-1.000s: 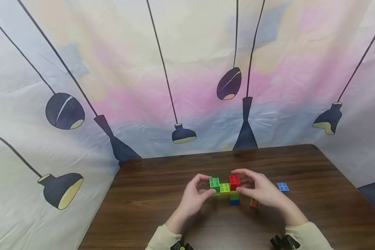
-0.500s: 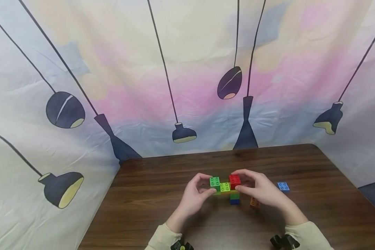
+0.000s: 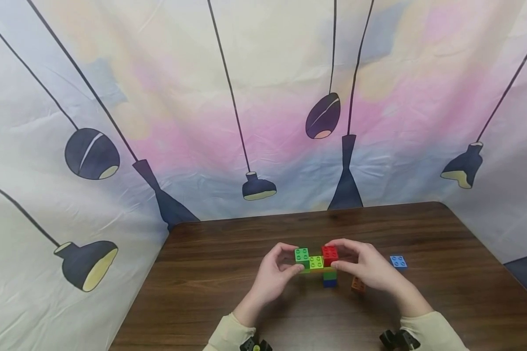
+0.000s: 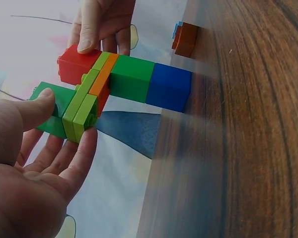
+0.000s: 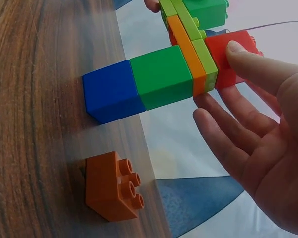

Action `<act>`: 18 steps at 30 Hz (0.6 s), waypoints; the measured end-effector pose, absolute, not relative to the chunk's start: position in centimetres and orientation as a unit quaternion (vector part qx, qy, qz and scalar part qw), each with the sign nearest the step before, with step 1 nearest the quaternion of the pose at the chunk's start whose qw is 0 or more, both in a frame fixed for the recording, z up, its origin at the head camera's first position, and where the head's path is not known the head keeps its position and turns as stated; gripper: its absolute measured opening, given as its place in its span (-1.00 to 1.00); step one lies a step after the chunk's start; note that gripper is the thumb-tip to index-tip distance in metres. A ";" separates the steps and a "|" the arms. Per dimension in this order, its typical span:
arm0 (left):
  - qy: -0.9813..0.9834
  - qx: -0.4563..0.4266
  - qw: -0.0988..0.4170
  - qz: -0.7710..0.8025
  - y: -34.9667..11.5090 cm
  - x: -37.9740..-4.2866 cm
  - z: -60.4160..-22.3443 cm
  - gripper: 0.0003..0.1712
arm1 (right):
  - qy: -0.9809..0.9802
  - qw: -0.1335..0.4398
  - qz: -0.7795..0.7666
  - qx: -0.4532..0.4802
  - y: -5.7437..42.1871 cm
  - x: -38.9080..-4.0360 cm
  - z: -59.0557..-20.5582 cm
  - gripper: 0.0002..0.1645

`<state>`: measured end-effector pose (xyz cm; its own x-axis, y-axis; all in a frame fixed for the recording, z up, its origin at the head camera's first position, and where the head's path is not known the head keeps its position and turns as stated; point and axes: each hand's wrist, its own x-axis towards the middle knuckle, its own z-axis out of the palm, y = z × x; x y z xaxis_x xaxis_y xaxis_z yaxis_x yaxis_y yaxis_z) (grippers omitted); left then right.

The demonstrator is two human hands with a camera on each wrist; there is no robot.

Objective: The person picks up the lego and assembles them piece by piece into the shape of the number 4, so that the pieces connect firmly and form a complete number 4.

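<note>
A small tower of toy building bricks stands on the table between both hands. Its base is a blue brick (image 5: 111, 91), with a green brick (image 5: 161, 77) above it. Over these lie an orange plate (image 5: 186, 54) and lime plates (image 4: 84, 99), which jut out to the left. My left hand (image 3: 270, 278) pinches the upper green brick (image 3: 301, 256) at the left end, one fingertip under the lime overhang. My right hand (image 3: 371, 265) pinches the red brick (image 3: 330, 254) at the top right, thumb on its near face. Whether the red brick is fully pressed down, I cannot tell.
A loose brown-orange brick (image 5: 107, 188) lies on its side just right of the tower, below the right hand. Farther right is a light blue brick (image 3: 398, 262). The dark wooden table (image 3: 228, 243) ends at a printed cloth backdrop (image 3: 285, 146).
My right thumb has shifted slightly up and left on the red brick's near face. The left hand and the tower have hardly moved.
</note>
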<state>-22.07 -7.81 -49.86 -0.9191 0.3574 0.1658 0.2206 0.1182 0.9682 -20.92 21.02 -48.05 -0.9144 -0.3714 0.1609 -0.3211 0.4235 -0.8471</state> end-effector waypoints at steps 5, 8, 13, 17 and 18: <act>0.748 0.191 0.054 0.633 -7.8 -22.1 -49.9 -0.57 | 0.854 0.022 -0.481 -0.200 20.9 -20.8 -47.8 -0.49; 0.748 0.188 0.057 0.634 -7.8 -22.1 -50.0 -0.56 | 0.855 0.024 -0.477 -0.201 20.8 -20.7 -47.8 -0.48; 0.745 0.188 0.058 0.637 -7.8 -22.2 -50.2 -0.56 | 0.855 0.026 -0.478 -0.200 20.8 -20.8 -47.9 -0.48; 0.746 0.190 0.058 0.636 -7.8 -22.2 -50.1 -0.57 | 0.856 0.026 -0.477 -0.197 21.0 -20.9 -47.9 -0.47; 0.747 0.190 0.057 0.635 -7.8 -22.3 -50.1 -0.57 | 0.856 0.027 -0.478 -0.197 21.0 -21.0 -47.9 -0.47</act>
<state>-22.26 -7.79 -50.08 -0.9214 0.3563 0.1552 0.2106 0.1220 0.9699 -20.97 21.03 -47.87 -0.9208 -0.3634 0.1419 -0.3114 0.4655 -0.8285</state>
